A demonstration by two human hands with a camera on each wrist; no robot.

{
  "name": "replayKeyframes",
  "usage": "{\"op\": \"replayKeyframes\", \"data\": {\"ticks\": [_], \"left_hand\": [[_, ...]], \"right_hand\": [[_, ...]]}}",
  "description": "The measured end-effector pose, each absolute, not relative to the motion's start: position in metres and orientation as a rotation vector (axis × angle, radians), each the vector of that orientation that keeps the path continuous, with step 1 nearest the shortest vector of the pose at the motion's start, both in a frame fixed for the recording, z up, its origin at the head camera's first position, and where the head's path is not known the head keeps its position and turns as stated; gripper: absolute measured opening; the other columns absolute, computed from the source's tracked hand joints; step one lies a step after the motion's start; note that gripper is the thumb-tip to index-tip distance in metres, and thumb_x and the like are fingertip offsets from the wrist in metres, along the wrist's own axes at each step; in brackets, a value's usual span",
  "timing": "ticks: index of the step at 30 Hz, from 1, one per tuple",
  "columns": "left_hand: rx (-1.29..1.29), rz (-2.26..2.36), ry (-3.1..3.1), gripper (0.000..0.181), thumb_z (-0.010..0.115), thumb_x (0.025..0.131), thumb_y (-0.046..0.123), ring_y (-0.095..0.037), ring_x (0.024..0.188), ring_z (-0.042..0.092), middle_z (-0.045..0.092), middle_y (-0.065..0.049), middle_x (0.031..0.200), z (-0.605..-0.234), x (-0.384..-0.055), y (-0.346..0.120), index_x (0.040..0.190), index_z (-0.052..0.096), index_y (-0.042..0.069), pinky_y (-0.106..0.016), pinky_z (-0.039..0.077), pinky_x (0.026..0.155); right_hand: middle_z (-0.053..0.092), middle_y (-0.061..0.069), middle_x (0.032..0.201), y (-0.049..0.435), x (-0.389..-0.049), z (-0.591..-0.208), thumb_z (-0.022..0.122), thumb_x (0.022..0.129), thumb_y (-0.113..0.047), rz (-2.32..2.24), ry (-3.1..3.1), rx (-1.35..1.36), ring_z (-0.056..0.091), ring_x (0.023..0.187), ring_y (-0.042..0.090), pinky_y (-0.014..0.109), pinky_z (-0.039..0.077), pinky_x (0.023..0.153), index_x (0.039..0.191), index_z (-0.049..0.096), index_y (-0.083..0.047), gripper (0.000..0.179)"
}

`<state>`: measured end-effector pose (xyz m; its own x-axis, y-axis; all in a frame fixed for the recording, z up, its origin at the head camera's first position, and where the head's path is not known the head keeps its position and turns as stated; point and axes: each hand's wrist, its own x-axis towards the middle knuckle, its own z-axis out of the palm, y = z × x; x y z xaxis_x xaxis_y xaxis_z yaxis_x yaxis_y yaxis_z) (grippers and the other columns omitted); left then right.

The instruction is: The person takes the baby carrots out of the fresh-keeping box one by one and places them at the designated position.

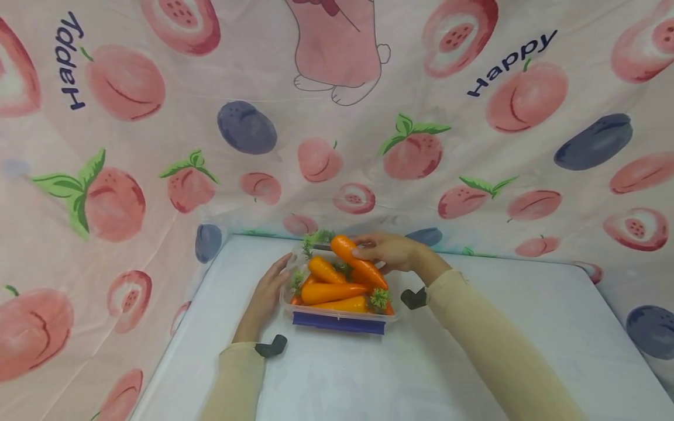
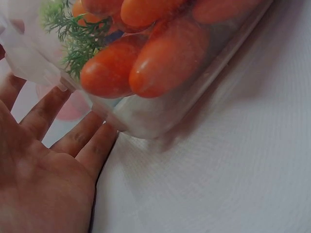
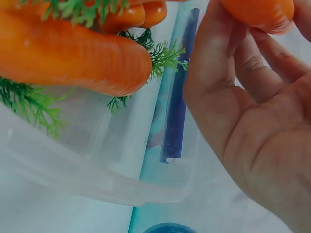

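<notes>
Pink fabric printed with peaches and dark blue fruit (image 1: 337, 134) hangs behind and to the sides of a white worktop (image 1: 500, 333). From the head camera, a clear plastic container (image 1: 339, 316) with a blue latch flap (image 1: 339, 323) on its near side stands on the worktop, filled with toy orange carrots (image 1: 334, 292) and green leafy tops (image 1: 379, 298). The right hand (image 1: 392, 251) pinches one carrot (image 1: 360, 262) between thumb and fingers above the pile, its thick end up and leftward; whether it touches those beneath, I cannot tell. The left hand (image 1: 267, 295) lies along the container's left side.

At the left wrist, that hand's fingers are extended and spread, tips against the see-through wall, carrots showing inside.

At the right wrist, the pinched carrot is cut off by the top edge, beside the container; another blue flap (image 3: 177, 111) shows at its rim.
</notes>
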<state>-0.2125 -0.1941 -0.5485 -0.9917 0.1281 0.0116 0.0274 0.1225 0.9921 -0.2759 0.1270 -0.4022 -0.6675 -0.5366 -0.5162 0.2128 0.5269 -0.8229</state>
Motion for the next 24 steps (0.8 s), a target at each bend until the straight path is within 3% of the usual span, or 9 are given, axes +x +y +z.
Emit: {"op": "replayKeyframes", "data": {"ticks": [9,20,24], "left_hand": [[0.149,2.023,2.278,0.049,0.045,0.109,0.029,-0.028,0.159,0.019,0.031,-0.003,0.168,-0.543,-0.210,-0.192,0.157,0.041,0.023,-0.058,0.015,0.128],[0.139,2.019,2.277,0.047,0.046,0.108,0.032,-0.028,0.159,0.019,0.031,-0.002,0.168,-0.547,-0.213,-0.192,0.155,0.043,0.028,-0.058,0.015,0.128],[0.120,2.016,2.289,0.046,0.046,0.108,0.033,-0.026,0.159,0.019,0.032,0.001,0.167,-0.547,-0.211,-0.192,0.154,0.045,0.032,-0.057,0.014,0.128]], "right_hand": [[0.054,0.011,0.149,0.138,-0.272,-0.398,0.067,0.098,-0.041,-1.333,1.908,-0.324,0.057,0.130,0.032,0.057,0.054,0.102,0.153,0.043,-0.019,0.063],[0.055,0.016,0.146,0.150,-0.267,-0.382,0.060,0.103,-0.033,-1.495,1.853,-0.415,0.052,0.133,0.041,0.063,0.051,0.103,0.154,0.038,-0.018,0.057],[0.054,0.015,0.146,0.156,-0.264,-0.380,0.060,0.103,-0.032,-1.525,1.847,-0.399,0.052,0.132,0.039,0.065,0.049,0.104,0.153,0.038,-0.018,0.056]]}}
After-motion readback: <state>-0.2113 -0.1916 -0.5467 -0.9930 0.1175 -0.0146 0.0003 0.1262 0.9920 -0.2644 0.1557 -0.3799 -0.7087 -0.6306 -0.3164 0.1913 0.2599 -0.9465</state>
